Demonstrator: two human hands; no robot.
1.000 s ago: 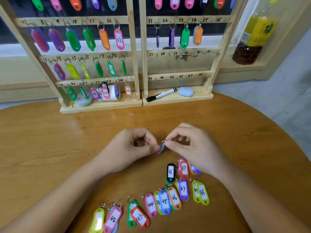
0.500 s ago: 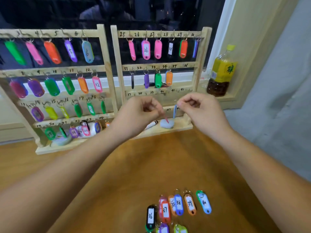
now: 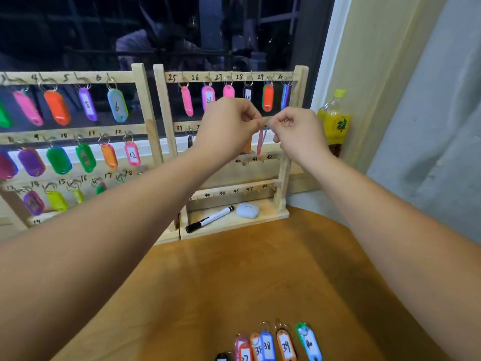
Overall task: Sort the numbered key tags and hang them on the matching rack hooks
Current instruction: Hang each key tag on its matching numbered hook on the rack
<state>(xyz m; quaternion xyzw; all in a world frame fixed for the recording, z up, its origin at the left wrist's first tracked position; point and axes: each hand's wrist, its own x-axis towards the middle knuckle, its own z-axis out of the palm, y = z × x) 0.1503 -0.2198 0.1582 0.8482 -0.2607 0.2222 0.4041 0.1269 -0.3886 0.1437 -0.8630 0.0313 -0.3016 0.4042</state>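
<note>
1. Grip: the left hand (image 3: 229, 126) pinches a pink tag (image 3: 259, 143) by its top, and the right hand (image 3: 299, 131) pinches a blue tag (image 3: 265, 134). Both dangle edge-on before the right rack's (image 3: 285, 175) second rail.
2. Neither number is readable, so turn each face forward and match it to the rail's ink.
3. Hang one tag at a time, letting go only once the hook bears the ring.
4. Keep clear of the orange tag (image 3: 247, 147) just left on that rail.
5. The loose tags (image 3: 268, 345) wait on the table (image 3: 234, 269) in front of the rack.
</note>
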